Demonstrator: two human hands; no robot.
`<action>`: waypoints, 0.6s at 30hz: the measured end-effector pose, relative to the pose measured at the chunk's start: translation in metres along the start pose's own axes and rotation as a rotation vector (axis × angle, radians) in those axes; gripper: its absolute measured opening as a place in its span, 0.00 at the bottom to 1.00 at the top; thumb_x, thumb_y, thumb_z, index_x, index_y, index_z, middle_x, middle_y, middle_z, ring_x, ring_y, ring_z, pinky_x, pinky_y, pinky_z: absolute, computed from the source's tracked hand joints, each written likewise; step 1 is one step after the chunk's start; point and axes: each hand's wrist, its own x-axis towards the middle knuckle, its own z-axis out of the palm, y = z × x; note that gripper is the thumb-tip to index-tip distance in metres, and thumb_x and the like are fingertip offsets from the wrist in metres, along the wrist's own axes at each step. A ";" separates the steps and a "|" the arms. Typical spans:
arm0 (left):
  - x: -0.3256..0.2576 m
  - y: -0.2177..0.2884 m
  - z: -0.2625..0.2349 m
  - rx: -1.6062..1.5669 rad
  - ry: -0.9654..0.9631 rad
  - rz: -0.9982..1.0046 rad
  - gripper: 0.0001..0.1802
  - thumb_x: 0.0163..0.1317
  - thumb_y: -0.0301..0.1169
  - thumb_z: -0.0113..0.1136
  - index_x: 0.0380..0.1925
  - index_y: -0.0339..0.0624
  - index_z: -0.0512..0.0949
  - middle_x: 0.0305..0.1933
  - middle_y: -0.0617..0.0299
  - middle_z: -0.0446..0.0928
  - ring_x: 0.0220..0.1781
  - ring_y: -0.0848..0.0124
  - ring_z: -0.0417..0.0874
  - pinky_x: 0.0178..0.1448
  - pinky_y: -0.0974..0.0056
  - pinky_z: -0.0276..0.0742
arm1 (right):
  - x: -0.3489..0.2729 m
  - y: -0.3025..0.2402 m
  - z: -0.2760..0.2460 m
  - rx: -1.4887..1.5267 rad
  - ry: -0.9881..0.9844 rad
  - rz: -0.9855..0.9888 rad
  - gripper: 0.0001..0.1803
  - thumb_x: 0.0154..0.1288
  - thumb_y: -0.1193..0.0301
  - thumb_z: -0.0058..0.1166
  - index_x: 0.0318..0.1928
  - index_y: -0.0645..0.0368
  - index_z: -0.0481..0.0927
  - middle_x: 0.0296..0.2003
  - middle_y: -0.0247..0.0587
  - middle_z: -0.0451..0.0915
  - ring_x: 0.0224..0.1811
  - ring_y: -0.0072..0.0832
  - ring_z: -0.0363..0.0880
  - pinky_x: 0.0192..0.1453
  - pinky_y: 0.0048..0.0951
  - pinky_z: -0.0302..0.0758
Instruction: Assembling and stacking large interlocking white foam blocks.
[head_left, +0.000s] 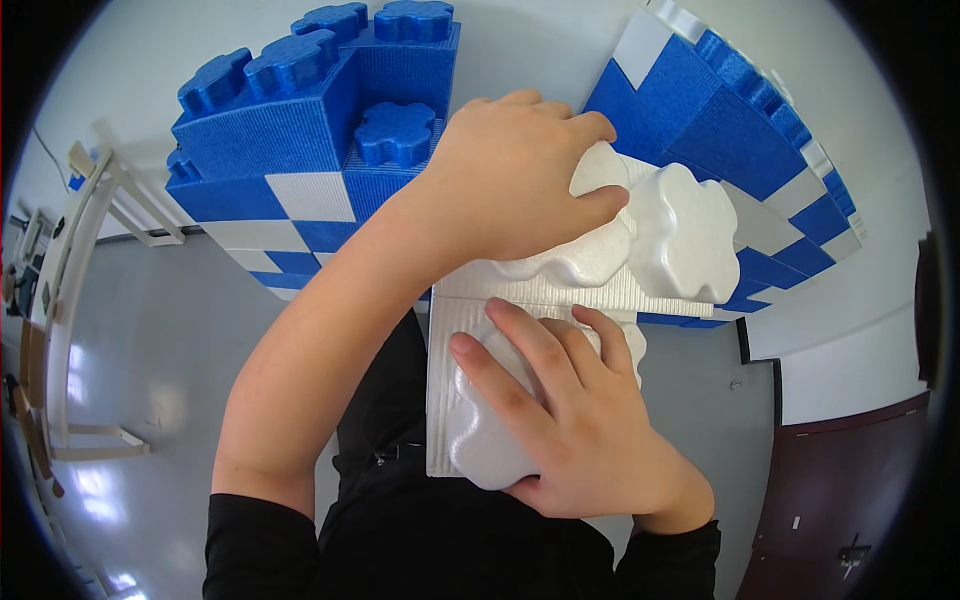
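Observation:
A large white ribbed building block [445, 400] with lobed, flower-shaped studs is held in front of my body. A seam or step crosses it, and I cannot tell if it is one piece or two. My left hand [520, 185] curls over the far left stud, thumb on its near side, fingertips partly hidden behind. Beside that hand a bare white stud [690, 235] shows at the right. Over the near stud [485, 435] my right hand [580, 420] is clasped, its fingers spread and bent around the lobes.
Stacked blue and white blocks form a stepped wall [255, 140] at the far left. Another such wall [700, 130] rises at the far right. A white-framed table [60, 290] stands at the left, and a dark red door [840, 500] is at the lower right. Grey floor [160, 350] lies below.

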 end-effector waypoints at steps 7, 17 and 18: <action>-0.001 0.000 -0.002 -0.019 -0.013 -0.006 0.26 0.65 0.51 0.66 0.57 0.49 0.85 0.52 0.54 0.87 0.54 0.52 0.84 0.61 0.51 0.80 | 0.000 -0.001 0.001 -0.002 0.019 0.001 0.62 0.34 0.66 0.76 0.79 0.56 0.68 0.74 0.58 0.66 0.60 0.46 0.76 0.70 0.60 0.66; -0.002 -0.004 0.000 -0.053 0.014 0.005 0.25 0.66 0.49 0.66 0.57 0.49 0.84 0.53 0.54 0.87 0.55 0.51 0.84 0.62 0.50 0.80 | -0.031 0.024 0.017 0.440 0.518 -0.070 0.33 0.54 0.57 0.74 0.59 0.57 0.85 0.62 0.59 0.78 0.62 0.53 0.77 0.69 0.57 0.70; -0.002 -0.004 -0.001 -0.051 0.015 0.007 0.25 0.66 0.49 0.66 0.57 0.49 0.84 0.53 0.54 0.87 0.55 0.51 0.84 0.62 0.50 0.80 | -0.042 0.034 0.031 0.591 0.685 -0.039 0.25 0.57 0.58 0.72 0.52 0.59 0.88 0.57 0.58 0.82 0.57 0.52 0.80 0.65 0.53 0.74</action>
